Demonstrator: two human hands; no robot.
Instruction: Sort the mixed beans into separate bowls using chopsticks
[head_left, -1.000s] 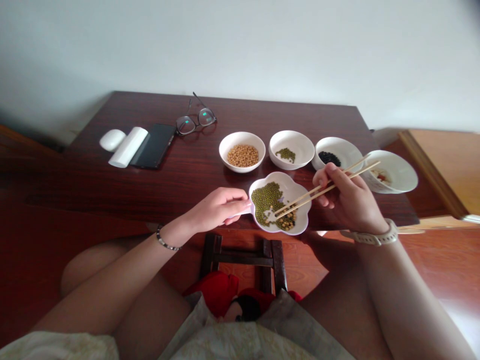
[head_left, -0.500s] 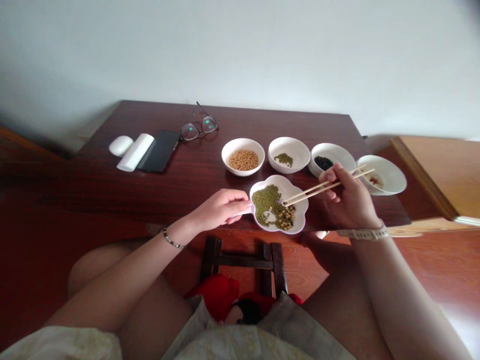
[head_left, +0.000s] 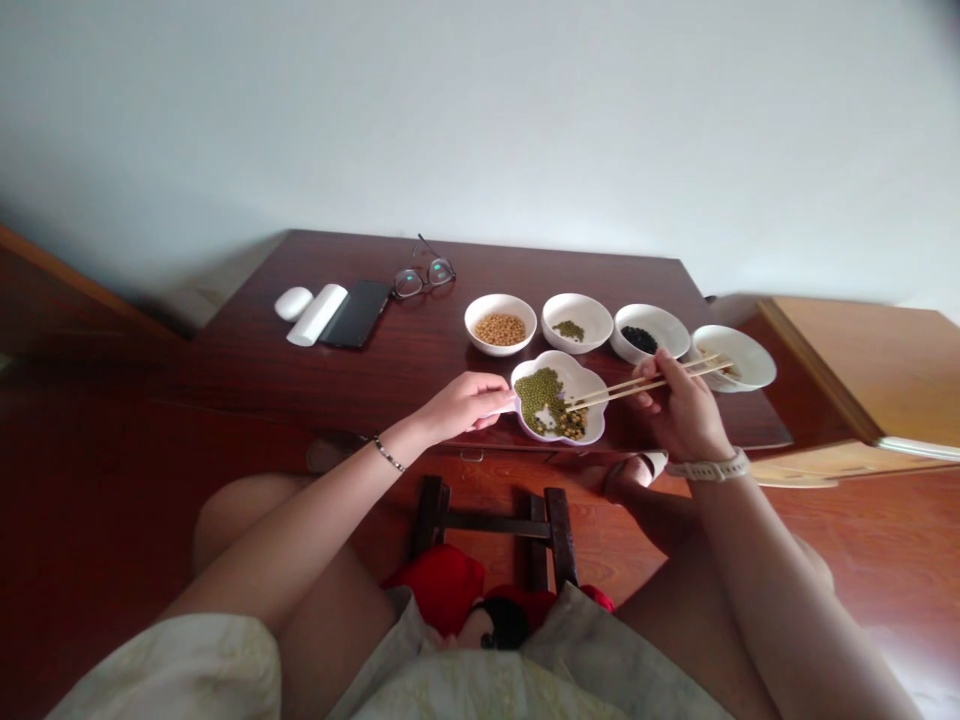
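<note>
Left hand (head_left: 480, 400) clamped on the handle of a white flower-shaped dish (head_left: 576, 372), which lies just right of it. Right hand (head_left: 684, 405) closed around chopsticks (head_left: 619, 393), slanting leftward from it, tips close together among the beans.

Step in hand, as judged: working the tips at single beans. The next move would call for a light, even pinch on a small round surface, dish kept steady. Whether a bean is gripped: cannot tell.

Dish: scalloped, lilac-edged; green beans (head_left: 538, 390) heaped nearest the left hand, mixed tan and dark beans (head_left: 574, 425) towards the right hand. Whether its base touches the tabletop (head_left: 360, 400): unclear.

Beyond the right hand, up and to its left: dark-bean bowl (head_left: 670, 325).
</note>
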